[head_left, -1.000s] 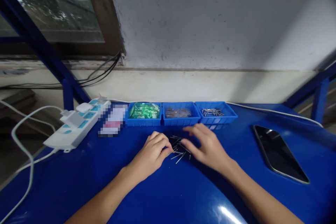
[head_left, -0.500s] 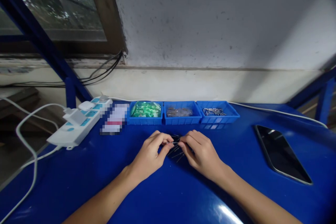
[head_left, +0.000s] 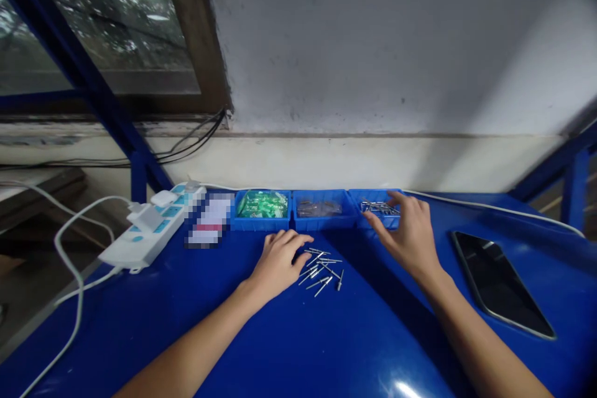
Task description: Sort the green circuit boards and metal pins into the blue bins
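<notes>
A loose pile of silver pop rivets (head_left: pixel 329 260) lies on the blue tabletop (head_left: pixel 280 348). At the pile's left edge is my left hand (head_left: pixel 276 262), its thumb and index finger apart and nothing seen between them. My right hand (head_left: pixel 411 233) reaches over the right end of the right blue bin (head_left: pixel 379 222), thumb and fingers spread, apparently holding nothing. More rivets (head_left: pixel 373 206) lie inside that bin; my fingers cover part of its right side.
The middle blue bin (head_left: pixel 324 222) holds small clear bags, the left bin (head_left: pixel 262 224) green packets. Farther left are a blurred card (head_left: pixel 209 221) and a white power strip (head_left: pixel 140 242) with plugs and cables. A black phone (head_left: pixel 501 283) lies on the right.
My hands were together over the pile, fingers pinching a rivet between them. Now they are apart: the right has moved right and away to the bin, and the left has opened beside the pile.
</notes>
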Available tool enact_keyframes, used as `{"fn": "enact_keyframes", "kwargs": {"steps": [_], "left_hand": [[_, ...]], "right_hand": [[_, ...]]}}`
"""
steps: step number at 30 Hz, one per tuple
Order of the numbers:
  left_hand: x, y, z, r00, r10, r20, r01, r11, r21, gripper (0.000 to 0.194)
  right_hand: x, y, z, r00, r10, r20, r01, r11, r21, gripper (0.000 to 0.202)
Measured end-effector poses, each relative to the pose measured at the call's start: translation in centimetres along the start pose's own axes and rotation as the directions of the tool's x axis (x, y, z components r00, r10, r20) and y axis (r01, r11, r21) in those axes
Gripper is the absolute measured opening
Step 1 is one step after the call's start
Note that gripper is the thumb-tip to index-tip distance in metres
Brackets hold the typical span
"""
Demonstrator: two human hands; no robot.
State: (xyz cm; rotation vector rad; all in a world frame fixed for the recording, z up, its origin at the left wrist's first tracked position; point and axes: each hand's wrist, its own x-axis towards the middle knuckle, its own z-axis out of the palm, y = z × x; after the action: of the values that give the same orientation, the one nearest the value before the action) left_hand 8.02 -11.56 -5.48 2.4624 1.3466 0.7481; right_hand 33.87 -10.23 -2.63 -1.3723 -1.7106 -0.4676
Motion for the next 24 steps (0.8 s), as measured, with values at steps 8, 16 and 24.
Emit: {"fn": "enact_keyframes", "kwargs": {"steps": [8,16,24], "left_hand": [[-0.3,0.2,0.7,0.999,0.016,-0.038,-0.009,0.985,0.173,0.018],[-0.6,0.4,0.0,0.99,0.054,-0.132,-0.042,0.995,0.089,0.028],[-1.3,0.6,-0.2,0.98,0.135,-0.145,-0.135,0.991,0.006,0.008]], "right_hand": [[-2.7,-5.1,1.2,0.914,-0.191,0.358,0.063,0.939,0.338,0.033],[-4.0,-7.3,2.1,0.848,-0.387,0.362,0.272,0.904,0.33,0.012],[-3.9,-6.9,2.1,0.887,-0.349,0.302,0.246,0.912,0.329,0.021]]}}
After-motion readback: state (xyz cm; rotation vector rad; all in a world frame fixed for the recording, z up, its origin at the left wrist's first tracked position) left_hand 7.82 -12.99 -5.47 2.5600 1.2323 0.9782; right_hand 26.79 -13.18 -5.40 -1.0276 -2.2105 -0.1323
